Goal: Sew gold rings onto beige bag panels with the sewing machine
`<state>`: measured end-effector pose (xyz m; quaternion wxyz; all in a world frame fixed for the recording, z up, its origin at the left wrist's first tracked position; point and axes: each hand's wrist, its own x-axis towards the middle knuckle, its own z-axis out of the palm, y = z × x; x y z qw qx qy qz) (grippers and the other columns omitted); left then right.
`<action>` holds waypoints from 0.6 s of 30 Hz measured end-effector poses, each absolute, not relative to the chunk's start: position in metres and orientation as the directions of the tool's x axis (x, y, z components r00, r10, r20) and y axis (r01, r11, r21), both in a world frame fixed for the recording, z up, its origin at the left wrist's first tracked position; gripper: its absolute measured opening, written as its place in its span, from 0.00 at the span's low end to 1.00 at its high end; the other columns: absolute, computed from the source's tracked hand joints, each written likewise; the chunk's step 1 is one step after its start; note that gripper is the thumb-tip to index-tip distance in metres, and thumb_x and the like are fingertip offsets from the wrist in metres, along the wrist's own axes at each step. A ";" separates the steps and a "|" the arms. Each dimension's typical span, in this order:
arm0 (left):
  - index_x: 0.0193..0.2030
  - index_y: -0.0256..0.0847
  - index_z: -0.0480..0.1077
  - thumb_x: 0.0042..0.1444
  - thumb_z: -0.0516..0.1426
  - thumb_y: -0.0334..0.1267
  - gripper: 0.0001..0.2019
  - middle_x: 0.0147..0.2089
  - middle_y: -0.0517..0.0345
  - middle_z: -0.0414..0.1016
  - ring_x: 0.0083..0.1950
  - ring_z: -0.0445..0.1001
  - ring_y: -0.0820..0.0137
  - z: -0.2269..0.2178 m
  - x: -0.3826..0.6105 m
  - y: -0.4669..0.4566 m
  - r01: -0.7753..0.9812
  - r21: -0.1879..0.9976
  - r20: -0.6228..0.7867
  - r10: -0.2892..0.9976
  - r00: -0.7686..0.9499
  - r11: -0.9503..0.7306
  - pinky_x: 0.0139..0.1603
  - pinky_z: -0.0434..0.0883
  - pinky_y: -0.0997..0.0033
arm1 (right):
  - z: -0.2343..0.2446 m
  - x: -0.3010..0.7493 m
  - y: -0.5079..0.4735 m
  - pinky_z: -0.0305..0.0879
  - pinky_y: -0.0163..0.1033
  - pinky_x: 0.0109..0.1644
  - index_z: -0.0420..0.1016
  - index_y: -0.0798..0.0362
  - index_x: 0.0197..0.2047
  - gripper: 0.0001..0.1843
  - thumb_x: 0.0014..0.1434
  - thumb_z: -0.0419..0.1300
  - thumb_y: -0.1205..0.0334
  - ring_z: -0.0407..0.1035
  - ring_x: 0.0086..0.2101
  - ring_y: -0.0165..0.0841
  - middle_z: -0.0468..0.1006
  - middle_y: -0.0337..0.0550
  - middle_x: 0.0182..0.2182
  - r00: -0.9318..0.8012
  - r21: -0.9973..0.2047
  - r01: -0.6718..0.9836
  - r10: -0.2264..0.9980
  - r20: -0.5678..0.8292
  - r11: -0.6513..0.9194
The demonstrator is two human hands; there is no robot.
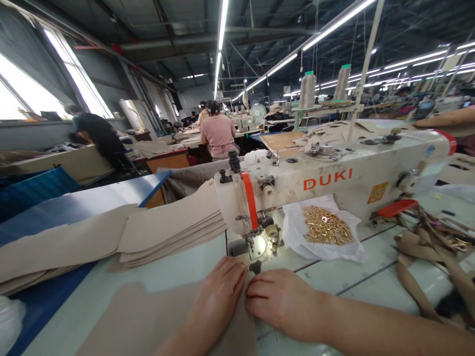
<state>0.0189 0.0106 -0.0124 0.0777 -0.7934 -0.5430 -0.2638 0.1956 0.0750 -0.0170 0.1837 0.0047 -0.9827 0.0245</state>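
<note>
A beige fabric panel (144, 316) lies on the sewing machine's pale table, running up to the presser foot area. My left hand (224, 291) rests on the panel just in front of the needle, fingers bent and pressed together on its edge. Beside it, my right hand (276, 301) is closed at the panel's right edge, fingers curled. The fingertips of both hands nearly meet below the presser foot (252, 242). Over them stands the white sewing machine (289, 175). My fingers hide the edge and anything small held there.
Stacked beige panels (166, 230) lie left of the machine head. White paper (293, 237) holds small gold metal rings (326, 227) under the arm. Brown straps (426, 252) lie at right. Thread cones (308, 90) stand behind; co-workers, one in a pink shirt (218, 132), are farther back.
</note>
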 end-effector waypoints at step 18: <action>0.42 0.40 0.71 0.62 0.48 0.30 0.10 0.40 0.53 0.76 0.42 0.73 0.66 -0.003 0.021 -0.001 0.883 0.284 0.413 0.879 0.240 -0.374 0.45 0.75 0.64 | -0.011 0.187 0.071 0.66 0.41 0.47 0.72 0.57 0.39 0.04 0.61 0.57 0.67 0.67 0.41 0.36 0.75 0.47 0.39 -0.919 -0.040 0.202 0.203 0.338 0.979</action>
